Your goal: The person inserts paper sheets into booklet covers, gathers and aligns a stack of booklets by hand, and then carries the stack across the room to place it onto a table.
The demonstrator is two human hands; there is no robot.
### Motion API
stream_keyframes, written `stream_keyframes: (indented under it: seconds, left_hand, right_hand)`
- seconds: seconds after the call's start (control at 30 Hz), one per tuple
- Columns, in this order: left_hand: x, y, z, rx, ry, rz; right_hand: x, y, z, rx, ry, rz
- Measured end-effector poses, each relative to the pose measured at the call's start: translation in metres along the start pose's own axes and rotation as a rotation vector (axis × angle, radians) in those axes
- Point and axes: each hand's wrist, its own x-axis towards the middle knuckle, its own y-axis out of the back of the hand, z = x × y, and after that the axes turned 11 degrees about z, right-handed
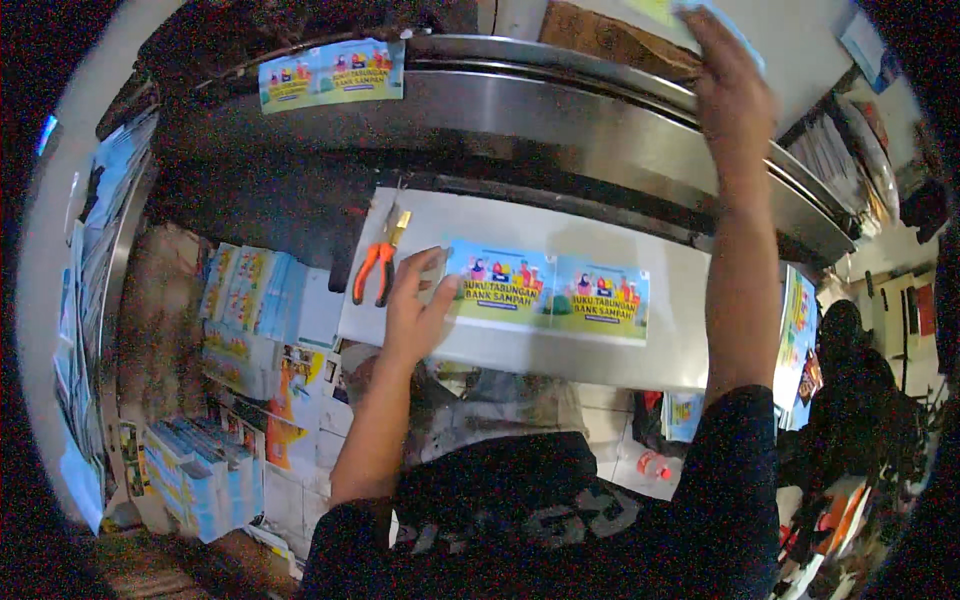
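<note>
A printed sheet (550, 292) with two matching colourful cover panels lies flat on a pale work surface (680, 350). At its left edge is my left hand (418, 305), fingers apart, the thumb touching or very close to the paper. Just left of that hand lie pliers (376, 262) with orange and black handles. My right hand (735, 95) reaches far out at the upper right, past the metal bar (520, 105). A blue and yellow sheet (650, 10) shows at its fingers, and they seem closed on it; blur and the picture's rim hide part of it.
Another printed sheet (333, 75) rests on the machine's metal ledge at the back left. Stacks of printed sheets (250, 295) and bundled booklets (205, 480) stand lower left. Brown cardboard (610, 38) lies behind the bar. A clear bottle with red parts (655, 465) is on the tiled floor.
</note>
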Motion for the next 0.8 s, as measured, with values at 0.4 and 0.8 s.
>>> stream_keyframes:
  seconds: [0.4,0.8]
  left_hand:
    - [0.009,-0.001,-0.028,-0.197,0.101,0.167]
    - [0.023,-0.008,-0.031,-0.426,0.222,0.152]
  right_hand:
    - [-0.169,0.029,-0.108,0.366,-0.035,-1.151]
    - [-0.236,0.133,-0.173,0.278,0.042,-1.054]
